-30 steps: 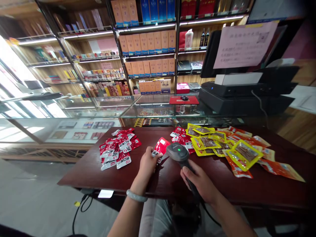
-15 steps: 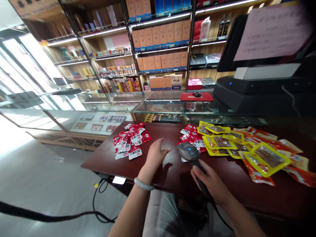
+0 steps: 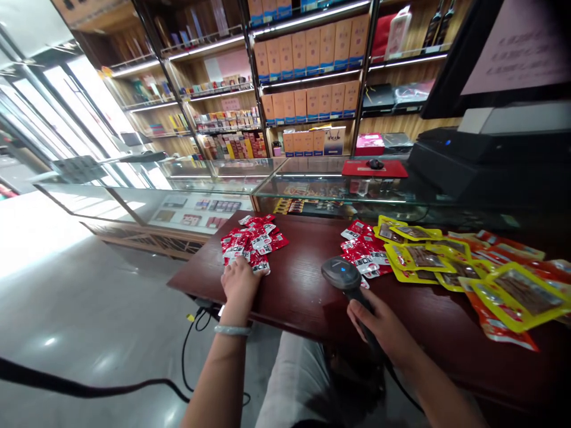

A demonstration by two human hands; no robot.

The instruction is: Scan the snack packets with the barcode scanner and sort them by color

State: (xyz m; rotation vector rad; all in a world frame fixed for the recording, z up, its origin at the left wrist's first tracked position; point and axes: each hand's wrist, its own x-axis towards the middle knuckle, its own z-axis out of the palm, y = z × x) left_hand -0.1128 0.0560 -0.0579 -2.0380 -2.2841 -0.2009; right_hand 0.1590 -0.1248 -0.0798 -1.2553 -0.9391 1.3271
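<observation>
My right hand is wrapped around the handle of a black barcode scanner, whose head has a small blue light. My left hand rests over the near edge of a pile of red and white snack packets on the left of the table. Its thumb is spread from the fingers, and the fingertips touch the packets; no packet shows lifted. Just beyond the scanner lies a second pile of red and white packets. Yellow-edged snack packets overlap beside it, with orange packets at the far right.
The dark red wooden table meets a glass display counter. A mouse sits on a red mat there. At the right stand a monitor and black equipment. Cables hang at the left.
My left hand has moved left from the middle of the table to the left pile of packets. The scanner stays in my right hand. The view has shifted slightly.
</observation>
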